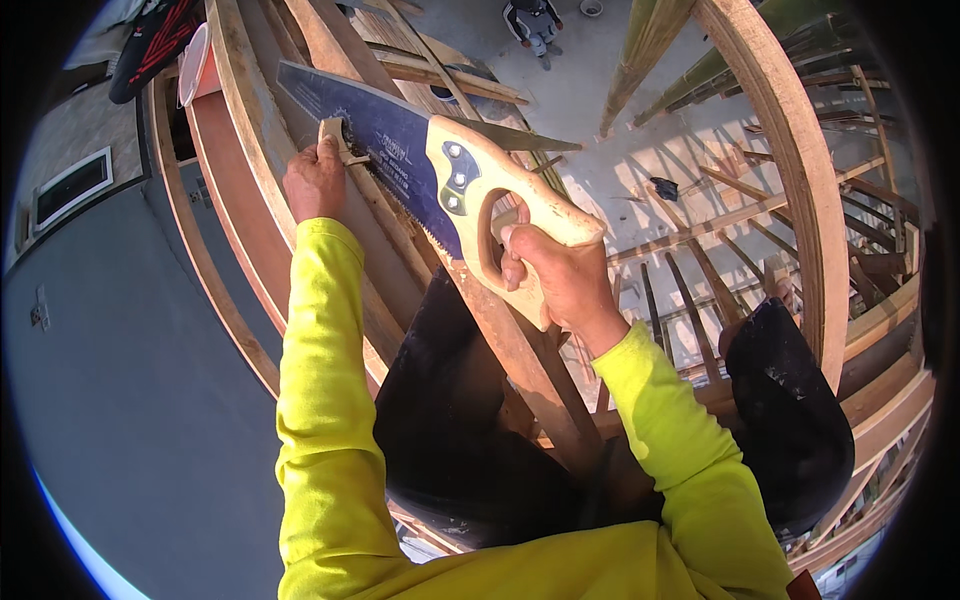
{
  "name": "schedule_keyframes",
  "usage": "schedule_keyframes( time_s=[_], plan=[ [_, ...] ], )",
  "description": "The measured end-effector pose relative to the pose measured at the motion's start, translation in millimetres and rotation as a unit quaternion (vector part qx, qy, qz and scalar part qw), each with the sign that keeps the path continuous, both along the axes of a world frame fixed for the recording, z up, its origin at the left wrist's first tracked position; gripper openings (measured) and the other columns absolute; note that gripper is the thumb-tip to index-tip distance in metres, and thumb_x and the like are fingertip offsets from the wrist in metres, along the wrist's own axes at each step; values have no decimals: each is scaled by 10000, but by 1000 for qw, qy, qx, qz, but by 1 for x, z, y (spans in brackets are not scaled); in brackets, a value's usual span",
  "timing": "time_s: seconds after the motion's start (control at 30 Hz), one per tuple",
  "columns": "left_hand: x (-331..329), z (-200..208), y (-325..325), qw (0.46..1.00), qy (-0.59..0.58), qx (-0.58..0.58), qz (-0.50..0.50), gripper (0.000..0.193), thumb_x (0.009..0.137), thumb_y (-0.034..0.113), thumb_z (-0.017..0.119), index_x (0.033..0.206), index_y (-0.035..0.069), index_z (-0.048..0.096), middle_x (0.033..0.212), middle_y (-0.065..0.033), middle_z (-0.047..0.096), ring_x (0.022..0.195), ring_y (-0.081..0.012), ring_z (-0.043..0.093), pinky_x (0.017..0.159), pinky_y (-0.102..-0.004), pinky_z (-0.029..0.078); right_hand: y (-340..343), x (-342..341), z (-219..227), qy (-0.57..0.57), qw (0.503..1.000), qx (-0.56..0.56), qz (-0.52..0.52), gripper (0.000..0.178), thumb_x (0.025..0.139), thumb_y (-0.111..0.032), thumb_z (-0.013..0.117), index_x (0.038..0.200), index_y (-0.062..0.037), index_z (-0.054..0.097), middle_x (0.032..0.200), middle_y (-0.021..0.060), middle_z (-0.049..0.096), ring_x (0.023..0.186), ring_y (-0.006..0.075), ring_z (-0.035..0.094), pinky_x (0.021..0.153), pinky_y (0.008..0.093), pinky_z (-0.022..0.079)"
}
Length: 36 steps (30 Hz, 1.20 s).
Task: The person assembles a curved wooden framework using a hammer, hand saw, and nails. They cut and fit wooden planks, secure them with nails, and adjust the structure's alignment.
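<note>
My right hand (568, 272) is wrapped round the pale wooden handle of a handsaw (385, 145). The dark blue blade slants up and to the left, its toothed edge down along a timber beam (520, 355). At the far end of the blade, my left hand (315, 182) is closed on a small wooden block (331, 130) beside the teeth. Whether the teeth are cutting into the block cannot be made out. Yellow sleeves cover both my forearms, and my dark-trousered legs straddle the beam.
A curved timber (790, 130) rises on the right. Long boards (235, 190) run along the left, beside a grey wall (130, 330). Far below lies a concrete floor (590, 60), where another person (533, 22) stands. Bamboo poles (645, 50) and wooden framing (700, 225) stretch across the drop.
</note>
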State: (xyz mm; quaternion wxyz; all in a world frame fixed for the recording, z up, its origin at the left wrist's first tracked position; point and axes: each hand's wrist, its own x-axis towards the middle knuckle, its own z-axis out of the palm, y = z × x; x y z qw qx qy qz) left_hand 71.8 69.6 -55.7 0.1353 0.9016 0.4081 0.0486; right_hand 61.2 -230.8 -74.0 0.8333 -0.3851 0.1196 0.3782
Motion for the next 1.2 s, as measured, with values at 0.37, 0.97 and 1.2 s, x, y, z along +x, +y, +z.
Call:
schedule_keyframes(
  time_s=[0.37, 0.97, 1.2],
  plan=[
    [-2, -9, 7, 1000, -21, 11, 1, 434, 918, 356, 561, 818, -50, 678, 710, -290, 613, 769, -459, 639, 737, -475, 494, 21, 13, 6, -2, 1000, 11, -25, 76, 873, -7, 563, 920, 31, 610, 651, 21, 580, 535, 87, 548, 507, 258, 465],
    [-8, -1, -1, 998, -65, -3, 5, 424, 920, 321, 558, 785, -73, 638, 704, -282, 605, 688, -441, 613, 692, -473, 478, -27, -7, 16, 39, 999, -2, -2, 160, 859, -11, 583, 1018, 3, 590, 711, 46, 548, 535, 117, 533, 510, 282, 463],
    [-17, -7, 19, 996, -83, 3, -27, 416, 931, 316, 569, 806, -74, 641, 675, -267, 602, 609, -357, 594, 651, -445, 474, -22, 0, 20, 12, 999, -37, 10, 409, 845, 44, 560, 1254, 54, 566, 787, 60, 603, 535, 107, 551, 522, 253, 478]
  ],
)
